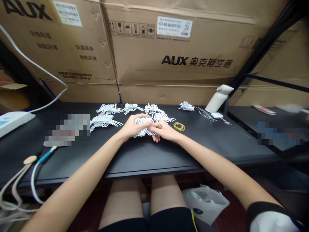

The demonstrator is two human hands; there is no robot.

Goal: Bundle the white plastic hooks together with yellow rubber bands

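Observation:
My left hand (131, 126) is curled round a bundle of white hook-shaped plastic pieces (142, 124) at the middle of the black table (145, 154). My right hand (162, 130) pinches the same bundle from the right side, fingers pressed together. Several more bundles of white pieces (106, 119) lie spread behind and to the left of my hands. A small heap of yellow rubber bands (179, 126) rests just right of my right hand.
Big AUX cardboard boxes (183, 48) stand behind the table. A white bottle (218, 98) leans at the back right beside a small white case (216, 115). A white power strip (12, 120) and cables (33, 177) lie at the left. A black shelf frame (263, 48) rises on the right.

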